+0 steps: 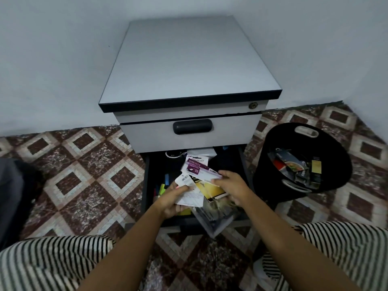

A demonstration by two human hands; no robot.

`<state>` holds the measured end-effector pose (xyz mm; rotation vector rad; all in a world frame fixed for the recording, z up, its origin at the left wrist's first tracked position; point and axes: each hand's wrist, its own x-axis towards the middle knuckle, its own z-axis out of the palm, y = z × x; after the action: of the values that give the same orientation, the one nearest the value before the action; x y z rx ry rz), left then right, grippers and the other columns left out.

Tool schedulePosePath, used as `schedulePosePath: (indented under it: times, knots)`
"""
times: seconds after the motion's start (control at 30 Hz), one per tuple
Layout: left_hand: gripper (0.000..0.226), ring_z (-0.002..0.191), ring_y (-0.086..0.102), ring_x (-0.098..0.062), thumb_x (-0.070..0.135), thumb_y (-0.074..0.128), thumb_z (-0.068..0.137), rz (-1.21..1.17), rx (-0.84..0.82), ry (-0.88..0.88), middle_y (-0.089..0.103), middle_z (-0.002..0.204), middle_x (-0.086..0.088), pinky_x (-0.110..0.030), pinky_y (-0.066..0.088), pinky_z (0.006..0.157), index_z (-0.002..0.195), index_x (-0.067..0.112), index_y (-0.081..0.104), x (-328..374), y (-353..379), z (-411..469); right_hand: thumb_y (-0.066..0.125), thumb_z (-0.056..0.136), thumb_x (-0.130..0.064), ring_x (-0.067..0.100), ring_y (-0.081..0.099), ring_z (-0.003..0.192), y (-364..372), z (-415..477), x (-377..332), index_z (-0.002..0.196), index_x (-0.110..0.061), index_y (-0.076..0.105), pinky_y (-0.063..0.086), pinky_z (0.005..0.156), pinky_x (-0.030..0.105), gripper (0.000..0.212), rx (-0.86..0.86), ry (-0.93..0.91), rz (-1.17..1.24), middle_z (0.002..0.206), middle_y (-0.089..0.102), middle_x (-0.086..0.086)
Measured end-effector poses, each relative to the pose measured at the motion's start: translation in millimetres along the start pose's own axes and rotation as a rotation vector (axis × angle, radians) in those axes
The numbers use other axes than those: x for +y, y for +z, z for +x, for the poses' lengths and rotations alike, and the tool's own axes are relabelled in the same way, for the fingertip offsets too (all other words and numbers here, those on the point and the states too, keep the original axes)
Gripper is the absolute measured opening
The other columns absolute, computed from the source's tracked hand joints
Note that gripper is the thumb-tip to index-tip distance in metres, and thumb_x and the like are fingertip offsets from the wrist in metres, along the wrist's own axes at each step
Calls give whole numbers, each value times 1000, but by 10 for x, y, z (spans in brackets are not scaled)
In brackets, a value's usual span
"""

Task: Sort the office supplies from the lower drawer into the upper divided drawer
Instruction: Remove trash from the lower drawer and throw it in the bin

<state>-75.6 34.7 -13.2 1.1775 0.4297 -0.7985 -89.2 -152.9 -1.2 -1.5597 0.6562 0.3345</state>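
Big picture first: the grey pedestal cabinet with the black-edged top (189,59) stands against the wall. Its grey upper drawer with the black bar handle (231,133) is fully closed, so the dividers inside are out of sight. Below it the dark lower drawer (146,177) is pulled out towards the person, with supplies heaped inside. Off to the right on the tiled floor sits a round black bin with cut-out handles (264,164), with packets and cards in it. Now the hands, both over the lower drawer. The left hand (172,200) pinches a crumpled white paper slip (190,196) under the thumb. The right hand (233,185) has its fingers curled round the edge of a purple-and-white carded packet (197,166). A yellow-and-black card (213,192) and a clear plastic pouch (212,219) sit beneath it; whether that hand carries those too, I cannot tell. Down the drawer's left side, a yellow highlighter (162,189) and a small blue piece (167,179) lie loose. This looks like the picking-through stage, with nothing yet sorted upward. The next move, I'd say, needs one hand freed to pull that black handle, since no compartment can take anything while the drawer is closed.
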Motion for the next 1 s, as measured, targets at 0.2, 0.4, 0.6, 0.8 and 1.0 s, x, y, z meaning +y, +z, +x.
schedulePosePath:
  times: [0.2,0.4,0.6,0.8,1.0]
  knots:
    - [16,72,70,-16,16,52,94,51,-79,-25,73,82,0,-34,57,64,109,22,53,-74,275,-2,67,85,-10,27,60,95,-374,-210,127,136,-11,44,52,75,40,56,45,31,100,114,57,9]
    - [26,82,68,-22,36,44,97,51,-118,-40,69,97,-8,-36,58,60,116,19,51,-51,591,63,62,88,-5,18,58,79,-698,-327,115,136,-11,44,47,62,29,52,162,-14,196,109,57,7]
    - [26,92,65,-27,39,37,100,52,-153,-39,68,101,-9,-45,54,77,110,23,54,-5,914,238,65,86,-3,23,59,84,-1198,-408,78,137,-5,44,50,64,22,56,338,-125,214,107,57,12]
    - [19,92,65,-29,31,40,100,221,-187,-57,68,106,-12,-43,54,67,113,23,53,-52,1269,398,60,88,-1,28,61,85,-1779,-440,149,122,-8,54,55,59,27,35,443,-108,369,110,61,13]
    - [17,87,65,-26,25,45,99,316,-187,-58,68,101,-11,-41,54,72,109,18,57,-73,1809,635,64,86,-3,32,54,107,-2256,-231,313,138,0,41,45,91,42,57,613,-19,452,127,52,16]
